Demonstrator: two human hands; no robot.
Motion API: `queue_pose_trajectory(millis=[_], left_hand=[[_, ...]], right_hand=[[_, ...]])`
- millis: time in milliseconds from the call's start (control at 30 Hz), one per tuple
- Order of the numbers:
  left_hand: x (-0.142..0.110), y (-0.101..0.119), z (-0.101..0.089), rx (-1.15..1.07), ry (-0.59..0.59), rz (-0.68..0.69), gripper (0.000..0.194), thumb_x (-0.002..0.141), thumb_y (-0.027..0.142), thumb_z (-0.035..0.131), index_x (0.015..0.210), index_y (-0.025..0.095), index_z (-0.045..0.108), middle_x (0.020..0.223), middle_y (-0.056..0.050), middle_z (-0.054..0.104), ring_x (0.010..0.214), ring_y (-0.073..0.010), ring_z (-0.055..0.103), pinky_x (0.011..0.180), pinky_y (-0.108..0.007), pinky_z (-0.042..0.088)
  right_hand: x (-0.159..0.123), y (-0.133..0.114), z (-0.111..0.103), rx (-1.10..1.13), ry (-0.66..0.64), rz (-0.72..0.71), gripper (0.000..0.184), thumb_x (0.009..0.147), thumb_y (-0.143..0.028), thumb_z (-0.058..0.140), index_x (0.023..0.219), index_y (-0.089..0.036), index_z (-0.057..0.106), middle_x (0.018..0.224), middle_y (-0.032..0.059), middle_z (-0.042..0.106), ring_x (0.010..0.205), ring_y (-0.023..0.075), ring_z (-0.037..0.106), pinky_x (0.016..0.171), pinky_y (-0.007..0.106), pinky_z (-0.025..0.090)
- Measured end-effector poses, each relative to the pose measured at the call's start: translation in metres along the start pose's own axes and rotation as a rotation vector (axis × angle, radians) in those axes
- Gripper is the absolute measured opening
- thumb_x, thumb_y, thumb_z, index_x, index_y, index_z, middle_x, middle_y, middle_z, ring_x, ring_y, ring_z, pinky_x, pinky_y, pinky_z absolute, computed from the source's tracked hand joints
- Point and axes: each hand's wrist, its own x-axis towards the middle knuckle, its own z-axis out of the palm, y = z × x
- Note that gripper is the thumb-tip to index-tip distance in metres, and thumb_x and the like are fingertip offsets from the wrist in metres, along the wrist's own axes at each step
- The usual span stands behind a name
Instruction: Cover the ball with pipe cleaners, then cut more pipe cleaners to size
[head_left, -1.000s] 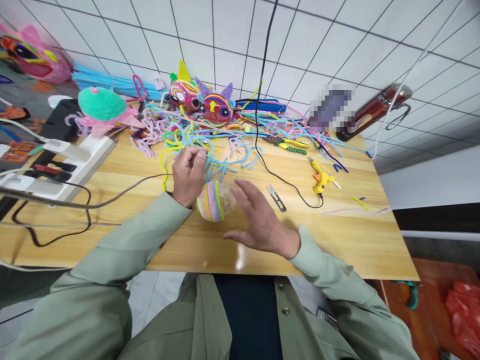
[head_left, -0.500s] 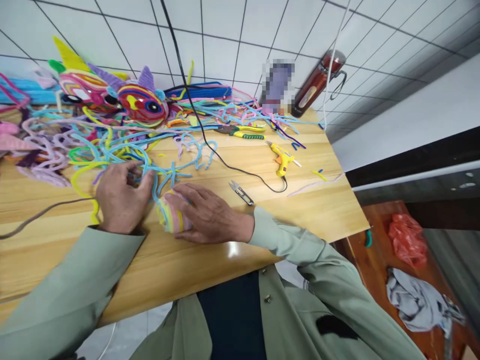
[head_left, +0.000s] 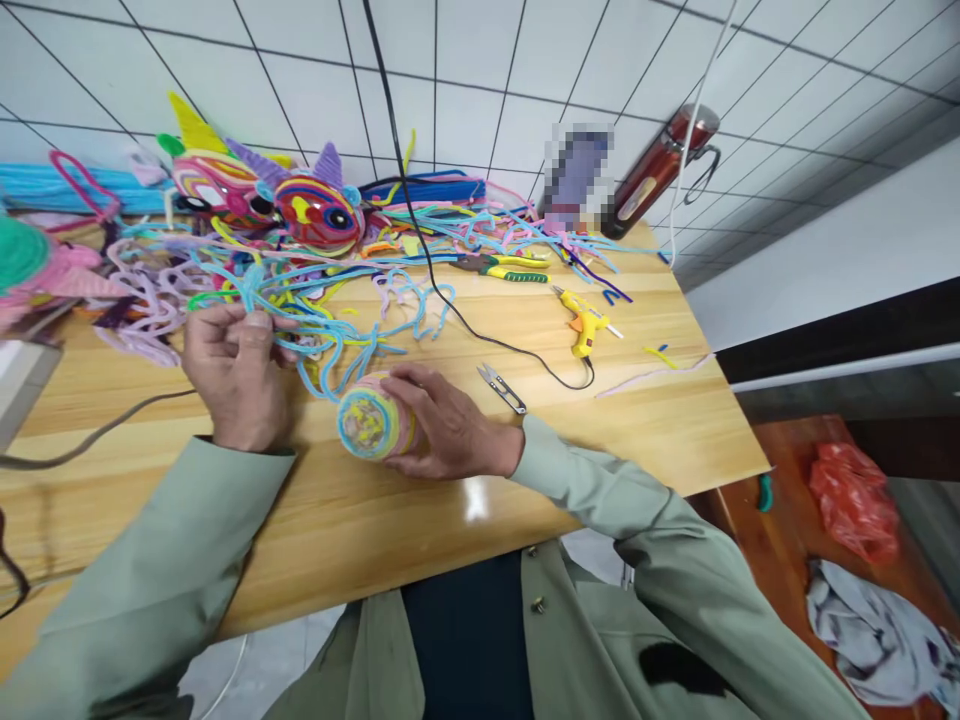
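My right hand point(head_left: 447, 427) is wrapped round a small ball-shaped piece point(head_left: 369, 426) wound from pastel pipe cleaners, tipped so its round open end faces me. It rests on the wooden table point(head_left: 525, 350). My left hand point(head_left: 234, 370) is closed in a pinch on a light blue pipe cleaner point(head_left: 319, 362) that trails from the tangled pile point(head_left: 247, 285) toward the ball. Both sleeves are pale green.
Behind the pile stand colourful pipe-cleaner masks point(head_left: 319, 212). Small snips point(head_left: 501, 387), a yellow glue gun point(head_left: 585, 325) with a black cord, and pliers point(head_left: 502, 268) lie to the right. A red flask point(head_left: 656, 170) stands at the far corner. A grey cable point(head_left: 97, 430) crosses the left side.
My right hand has closed over the ball and tipped it on its side. My left hand has lifted a blue pipe cleaner from the pile. The view has swung right.
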Motion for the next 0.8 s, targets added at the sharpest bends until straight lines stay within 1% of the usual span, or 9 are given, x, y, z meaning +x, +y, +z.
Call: queue_pose_trajectory(millis=[67, 167, 233, 400, 467, 567, 667, 733, 800], left_hand=[[-0.002, 0.007, 0.003, -0.041, -0.011, -0.015, 0.042, 0.078, 0.046, 0.09, 0.094, 0.027, 0.056, 0.076, 0.01, 0.078, 0.051, -0.0124, 0.057, 0.05, -0.027, 0.044], [-0.005, 0.021, 0.005, -0.083, -0.046, -0.051, 0.049, 0.077, 0.053, 0.093, 0.093, 0.027, 0.053, 0.08, 0.008, 0.078, 0.058, -0.0139, 0.064, 0.054, -0.029, 0.047], [-0.005, 0.031, 0.006, -0.16, -0.117, -0.117, 0.055, 0.077, 0.056, 0.095, 0.096, 0.028, 0.052, 0.083, 0.007, 0.078, 0.063, -0.015, 0.069, 0.056, -0.029, 0.049], [-0.013, 0.054, 0.017, -0.315, -0.282, -0.231, 0.059, 0.078, 0.057, 0.097, 0.096, 0.027, 0.049, 0.09, 0.003, 0.079, 0.073, -0.0182, 0.076, 0.065, -0.031, 0.057], [-0.023, 0.062, 0.025, -0.324, -0.362, -0.287, 0.058, 0.077, 0.059, 0.098, 0.093, 0.026, 0.052, 0.092, 0.001, 0.08, 0.07, -0.0176, 0.074, 0.066, -0.032, 0.058], [-0.042, 0.07, 0.038, -0.324, -0.492, -0.313, 0.054, 0.076, 0.059, 0.098, 0.085, 0.023, 0.06, 0.094, -0.002, 0.081, 0.064, -0.0138, 0.067, 0.063, -0.03, 0.053], [-0.056, 0.072, 0.046, -0.274, -0.546, -0.236, 0.048, 0.077, 0.059, 0.098, 0.08, 0.022, 0.068, 0.081, -0.001, 0.075, 0.063, -0.0135, 0.06, 0.06, -0.029, 0.047], [-0.06, 0.074, 0.048, -0.226, -0.557, -0.192, 0.047, 0.076, 0.057, 0.099, 0.075, 0.022, 0.068, 0.069, 0.001, 0.065, 0.06, -0.0138, 0.054, 0.057, -0.029, 0.042], [-0.059, 0.076, 0.048, -0.22, -0.583, -0.194, 0.048, 0.075, 0.057, 0.1, 0.072, 0.022, 0.066, 0.064, 0.002, 0.057, 0.058, -0.0134, 0.05, 0.054, -0.029, 0.039]], right_hand=[[-0.002, 0.002, -0.003, -0.007, 0.018, -0.033, 0.096, 0.094, -0.058, 0.081, 0.163, -0.013, 0.032, 0.159, 0.0291, 0.052, 0.157, 0.0358, 0.05, 0.127, 0.055, 0.05], [-0.002, 0.004, -0.013, -0.03, 0.019, -0.006, 0.107, 0.085, -0.08, 0.08, 0.16, -0.016, 0.038, 0.161, 0.029, 0.052, 0.157, 0.0392, 0.05, 0.126, 0.06, 0.05], [0.0, 0.004, -0.022, -0.028, 0.043, 0.03, 0.099, 0.09, -0.083, 0.072, 0.159, -0.018, 0.043, 0.161, 0.0269, 0.054, 0.157, 0.039, 0.052, 0.125, 0.062, 0.051], [0.014, -0.003, -0.049, -0.001, 0.146, 0.124, 0.056, 0.112, -0.057, 0.055, 0.157, -0.025, 0.05, 0.154, 0.0189, 0.064, 0.148, 0.0333, 0.061, 0.122, 0.061, 0.054], [0.024, -0.011, -0.058, -0.038, 0.193, 0.15, 0.055, 0.112, -0.053, 0.056, 0.16, -0.027, 0.049, 0.158, 0.0184, 0.062, 0.14, 0.0329, 0.066, 0.112, 0.058, 0.061], [0.036, -0.023, -0.064, -0.063, 0.22, 0.167, 0.058, 0.111, -0.047, 0.061, 0.163, -0.028, 0.045, 0.161, 0.0191, 0.061, 0.105, 0.0243, 0.077, 0.087, 0.044, 0.068], [0.042, -0.029, -0.063, -0.028, 0.179, 0.198, 0.051, 0.112, -0.042, 0.061, 0.159, -0.025, 0.049, 0.129, 0.0114, 0.078, 0.076, 0.0151, 0.071, 0.069, 0.032, 0.063], [0.043, -0.029, -0.062, -0.032, 0.157, 0.212, 0.042, 0.113, -0.042, 0.059, 0.151, -0.023, 0.057, 0.106, 0.0054, 0.08, 0.071, 0.0147, 0.069, 0.067, 0.03, 0.061], [0.042, -0.026, -0.063, -0.08, 0.164, 0.191, 0.03, 0.115, -0.041, 0.056, 0.135, -0.022, 0.067, 0.096, 0.0048, 0.079, 0.075, 0.0169, 0.071, 0.071, 0.031, 0.061]])
